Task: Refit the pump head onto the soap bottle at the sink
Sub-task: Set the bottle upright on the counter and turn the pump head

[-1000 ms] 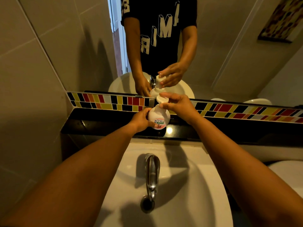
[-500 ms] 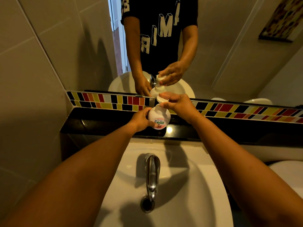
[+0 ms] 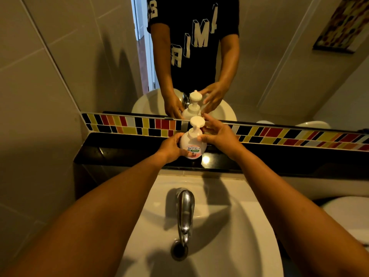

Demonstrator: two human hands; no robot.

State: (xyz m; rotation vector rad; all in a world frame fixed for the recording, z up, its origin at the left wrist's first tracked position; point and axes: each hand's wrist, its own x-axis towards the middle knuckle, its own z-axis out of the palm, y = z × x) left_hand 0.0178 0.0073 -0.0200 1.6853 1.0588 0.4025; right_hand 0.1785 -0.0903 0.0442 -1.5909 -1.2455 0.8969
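Wall on the left: plain pale tiles (image 3: 40, 80), with a dark shadow on them.
Black shelf (image 3: 123, 150): a shiny dark ledge that runs behind the sink, under a strip of colored tiles (image 3: 127, 123).
Left hand (image 3: 171, 147): it is wrapped around the left side of the soap bottle, thumb on the front by the label. It is gripping the bottle.
Soap bottle (image 3: 192, 144): white and round, with a picture label. It stands up straight on the black shelf, in the middle, right behind the tap.
Pump head (image 3: 196, 121): a flat white top with wavy edges. It sits on the neck of the bottle and looks straight.
Right hand (image 3: 221, 135): it is beside the bottle on the right, with fingers spread. The thumb touches the bottle's shoulder. The fingertips are near the pump head, just beside it. The hand is loose and not holding anything.
Tap (image 3: 185, 212): a silver curved spout, close to the camera, pointing down at the drain (image 3: 179, 250).
Sink (image 3: 229, 236): a white round bowl below the shelf.
Mirror (image 3: 269, 66): above the colored tiles. It shows the person's dark shirt with white letters, both hands and the bottle again.
Far right: a picture with a colored pattern shows in the mirror, up high.
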